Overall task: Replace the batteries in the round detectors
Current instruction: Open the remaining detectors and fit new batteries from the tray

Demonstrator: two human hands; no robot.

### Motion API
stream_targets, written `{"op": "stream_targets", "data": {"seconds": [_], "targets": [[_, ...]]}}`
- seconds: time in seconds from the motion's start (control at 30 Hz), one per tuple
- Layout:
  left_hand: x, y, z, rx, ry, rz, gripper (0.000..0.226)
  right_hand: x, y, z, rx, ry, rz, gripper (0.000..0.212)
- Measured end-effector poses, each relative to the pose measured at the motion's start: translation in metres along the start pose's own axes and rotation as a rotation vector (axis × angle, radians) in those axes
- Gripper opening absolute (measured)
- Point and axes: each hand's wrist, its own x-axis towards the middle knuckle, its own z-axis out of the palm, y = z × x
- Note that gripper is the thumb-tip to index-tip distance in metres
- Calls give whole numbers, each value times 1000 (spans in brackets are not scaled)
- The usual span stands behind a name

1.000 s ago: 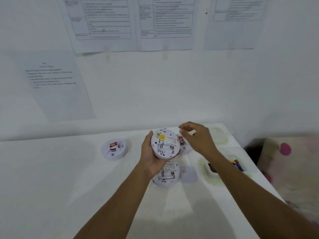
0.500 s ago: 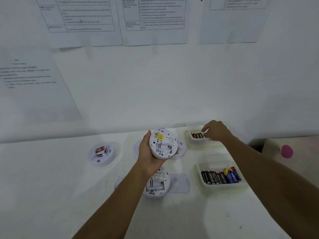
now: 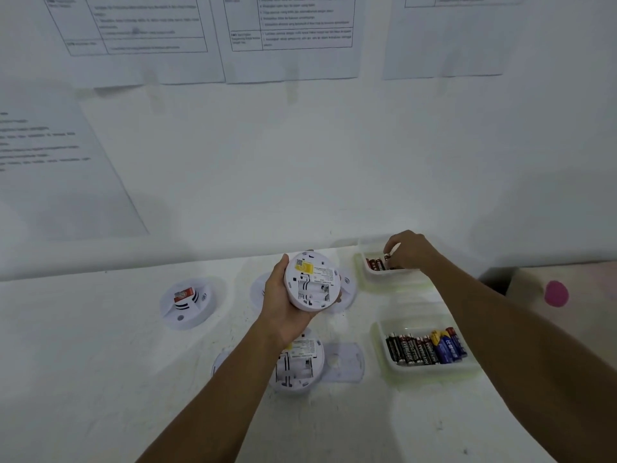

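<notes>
Two bare forearms come up from the bottom edge over the white table. Nearest you, an upturned detector lies on its face just under your left wrist, back side up with the empty battery bay and a printed label showing; a flat white cover plate sits just beside it on the right. Right of that, a white tray holds a row of black-and-red batteries plus a couple of blue ones at its right end. Your left hand is wrapped around the held detector, thumb on its left rim, fingers under it, lifted clear of the table and tilted toward you; its back shows a yellow sticker, a white label and an open bay, with no cells I can make out. Behind it two more white round units peek out, mostly hidden. Well to the left, a face-up detector with a red tag sits alone. Farther right, your right hand reaches into the far tray by the wall, fingers pinched narrow on a small battery above the dark red cells; grip is partly hidden. Left half of the table is open, right edge drops off past the trays, wall with taped paper sheets closes the far side.
</notes>
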Motion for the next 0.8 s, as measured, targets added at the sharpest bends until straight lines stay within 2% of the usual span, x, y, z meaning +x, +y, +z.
{"op": "stream_targets", "data": {"seconds": [0.2,0.33,0.43,0.6,0.8], "targets": [[0,0,3,-29,-23,1,49,-44,-22,-20,563,173,-153,11],[-1,-3,9,-79,-31,48,54,-101,-54,-6,843,140,-265,16],[-3,-8,15,-55,-26,123,54,-135,-67,27,878,118,-302,17],[-13,-13,17,-11,-5,170,53,-158,-73,63,909,281,-232,11],[-20,-12,19,-12,48,222,51,-170,-80,86,717,423,-279,9]]}}
